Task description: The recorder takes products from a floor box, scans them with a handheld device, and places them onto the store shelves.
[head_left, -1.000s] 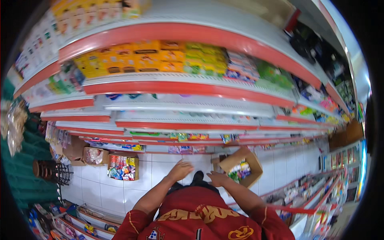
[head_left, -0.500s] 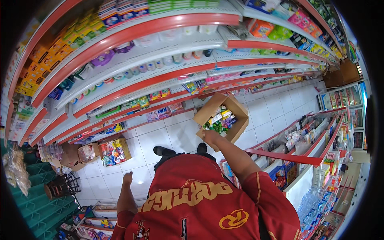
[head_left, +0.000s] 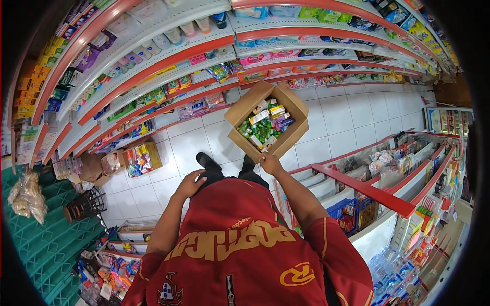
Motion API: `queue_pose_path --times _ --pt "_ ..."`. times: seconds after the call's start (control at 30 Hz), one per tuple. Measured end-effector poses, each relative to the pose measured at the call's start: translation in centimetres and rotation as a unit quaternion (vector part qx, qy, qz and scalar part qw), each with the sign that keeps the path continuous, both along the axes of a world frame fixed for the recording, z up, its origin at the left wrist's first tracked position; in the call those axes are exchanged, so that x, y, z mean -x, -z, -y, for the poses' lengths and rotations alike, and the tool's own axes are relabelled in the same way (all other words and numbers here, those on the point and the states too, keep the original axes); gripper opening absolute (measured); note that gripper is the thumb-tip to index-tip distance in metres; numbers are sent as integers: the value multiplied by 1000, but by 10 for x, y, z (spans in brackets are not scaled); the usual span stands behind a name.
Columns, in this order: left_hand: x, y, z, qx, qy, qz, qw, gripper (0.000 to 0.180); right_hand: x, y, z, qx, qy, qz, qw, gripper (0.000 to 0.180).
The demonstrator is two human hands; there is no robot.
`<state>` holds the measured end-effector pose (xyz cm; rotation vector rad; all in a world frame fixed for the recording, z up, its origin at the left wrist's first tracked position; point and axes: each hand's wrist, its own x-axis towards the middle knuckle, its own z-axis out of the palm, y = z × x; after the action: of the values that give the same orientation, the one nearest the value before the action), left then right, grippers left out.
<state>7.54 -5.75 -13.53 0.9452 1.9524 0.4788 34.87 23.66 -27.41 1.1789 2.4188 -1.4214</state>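
Observation:
An open cardboard box stands on the tiled floor just ahead of my feet, its flaps folded outward. Inside lies a jumble of small packaged goods in green, white, yellow and purple. My right hand is closed on the box's near edge; its fingertips are partly hidden. Beside my left thigh, my left hand is empty, with its fingers stretched out against the dark trousers.
Long shelves of packaged goods run along the far side. A smaller carton of packets sits on the left floor, near a dark basket. To the right stands a lower shelf unit with a red bar jutting out.
My left hand has come forward from my side to my thigh, and its fingers have straightened. My right hand still holds the box's near edge. The whole view has shifted.

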Motion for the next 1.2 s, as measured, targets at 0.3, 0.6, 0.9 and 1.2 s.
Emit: queue_pose_path --times 0.3,0.6,0.9,1.2 --pt "8 -30 36 53 0 -18 998 48 21 44 -41 95 143 10 985 28" --pt "18 -20 63 128 -154 -32 979 52 55 112 -88 99 16 221 970 51" --pt "-12 -27 96 193 -136 12 972 56 138 113 -134 125 94 151 976 71" --pt "2 -28 95 222 -201 16 954 55 157 180 -148 132 98 203 965 81"
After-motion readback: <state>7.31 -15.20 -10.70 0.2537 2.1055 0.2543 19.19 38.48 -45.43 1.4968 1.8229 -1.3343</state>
